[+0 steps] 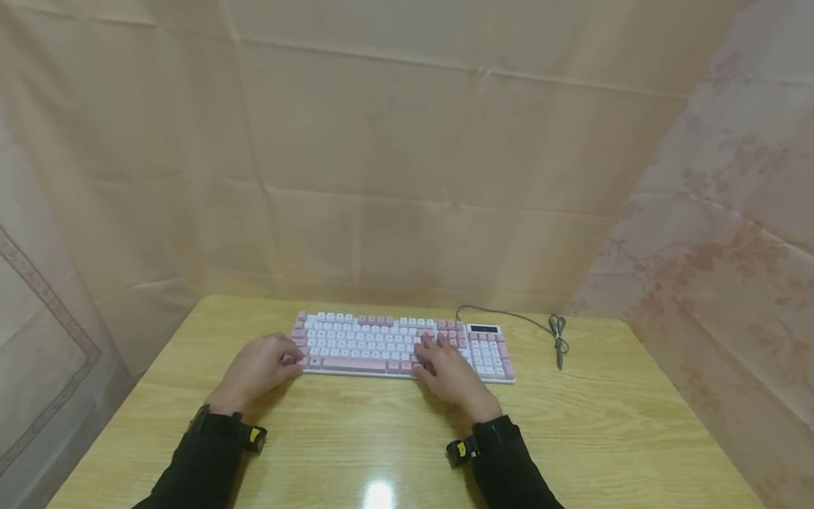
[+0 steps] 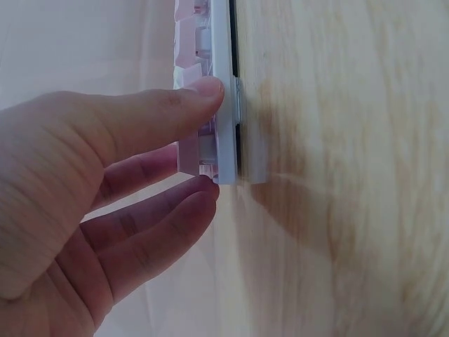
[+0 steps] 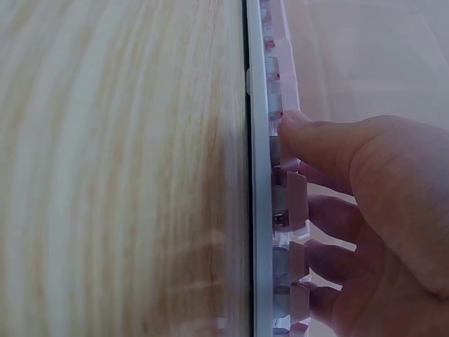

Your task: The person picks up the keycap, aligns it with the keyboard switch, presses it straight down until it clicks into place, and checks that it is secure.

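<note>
A pink and white keyboard (image 1: 356,343) lies flat on the wooden table. My left hand (image 1: 257,369) grips its left end. In the left wrist view, the left thumb (image 2: 205,88) presses the front edge near the corner, while the other fingers (image 2: 158,225) bend round the side. My right hand (image 1: 450,375) rests over the right part of the main keys, left of the number pad (image 1: 486,351). The right wrist view shows the right thumb (image 3: 298,130) touching a front-row pink key and the other fingers (image 3: 333,261) on keys farther back, their tips partly hidden.
From the keyboard's back edge a grey cable (image 1: 509,312) runs right to a tied bundle (image 1: 557,336) on the table (image 1: 356,438). Beige cloth (image 1: 394,155) hangs behind the table, and flower-patterned cloth (image 1: 718,261) hangs at the right.
</note>
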The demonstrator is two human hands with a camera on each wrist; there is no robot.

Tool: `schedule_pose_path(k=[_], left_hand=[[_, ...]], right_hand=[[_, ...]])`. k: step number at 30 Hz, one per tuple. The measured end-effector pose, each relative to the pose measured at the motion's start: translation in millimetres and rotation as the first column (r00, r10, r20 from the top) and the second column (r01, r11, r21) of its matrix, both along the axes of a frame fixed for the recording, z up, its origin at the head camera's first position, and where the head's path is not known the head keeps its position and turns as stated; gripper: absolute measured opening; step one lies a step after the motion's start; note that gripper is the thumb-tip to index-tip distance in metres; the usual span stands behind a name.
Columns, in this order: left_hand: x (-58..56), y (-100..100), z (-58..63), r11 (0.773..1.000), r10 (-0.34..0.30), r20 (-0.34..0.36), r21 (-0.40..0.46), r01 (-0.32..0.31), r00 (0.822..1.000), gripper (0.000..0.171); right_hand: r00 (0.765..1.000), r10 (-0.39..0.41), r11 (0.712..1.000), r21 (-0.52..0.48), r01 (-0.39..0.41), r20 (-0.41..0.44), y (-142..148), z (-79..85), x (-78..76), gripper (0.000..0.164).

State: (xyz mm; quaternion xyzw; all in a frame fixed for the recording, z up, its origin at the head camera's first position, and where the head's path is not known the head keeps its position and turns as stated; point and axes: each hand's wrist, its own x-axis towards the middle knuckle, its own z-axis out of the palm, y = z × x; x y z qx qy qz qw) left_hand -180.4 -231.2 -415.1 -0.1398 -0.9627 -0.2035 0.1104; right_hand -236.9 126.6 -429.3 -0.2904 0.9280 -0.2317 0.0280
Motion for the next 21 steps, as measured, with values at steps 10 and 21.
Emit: schedule_pose_path(k=[10, 21], left_hand=[[1.5, 0, 2.1, 0.999, 0.02, 0.034, 0.027, -0.021, 0.999, 0.011], [0.2, 5, 11.1, 1.0, 0.03, -0.132, 0.001, -0.03, 0.991, 0.039]], right_hand=[[1.0, 0.016, 1.0, -0.004, -0.016, -0.026, 2, 0.9, -1.5, 0.047], [0.991, -0.097, 0.992, -0.094, 0.088, -0.088, 37, 22.4, -11.7, 0.066]])
